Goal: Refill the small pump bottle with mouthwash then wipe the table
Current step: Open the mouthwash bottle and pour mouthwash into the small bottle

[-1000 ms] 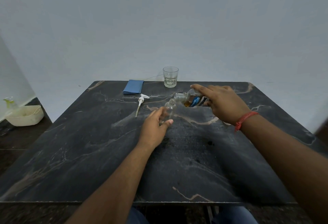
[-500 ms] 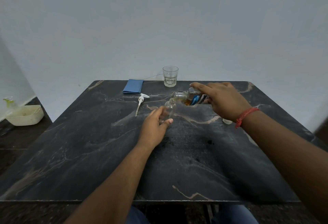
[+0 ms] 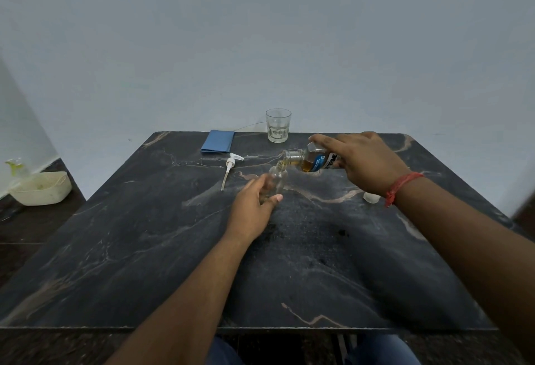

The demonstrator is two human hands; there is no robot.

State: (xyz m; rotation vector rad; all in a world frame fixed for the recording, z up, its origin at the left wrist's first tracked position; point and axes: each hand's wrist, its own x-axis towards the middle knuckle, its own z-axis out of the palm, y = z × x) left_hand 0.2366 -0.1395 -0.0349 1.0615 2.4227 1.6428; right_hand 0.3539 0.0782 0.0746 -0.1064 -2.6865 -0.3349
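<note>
My left hand [image 3: 251, 208] grips a small clear bottle [image 3: 277, 179] that stands upright on the dark marble table [image 3: 144, 249], its neck open. My right hand [image 3: 366, 166] holds the mouthwash bottle [image 3: 311, 160] tipped on its side, mouth just above the small bottle's neck. Amber liquid runs in a thin stream from one into the other. The white pump head [image 3: 230, 165] with its tube lies on the table to the left. A folded blue cloth [image 3: 217, 141] rests at the far edge.
An empty drinking glass [image 3: 278, 125] stands at the table's back edge. A small white cap [image 3: 371, 197] lies by my right wrist. On the floor at left sits a cream basket [image 3: 40, 188] with a spray bottle behind it. A wall rises behind the table.
My right hand has raised and tipped the mouthwash bottle a little more over the small bottle's neck. The left hand holds still.
</note>
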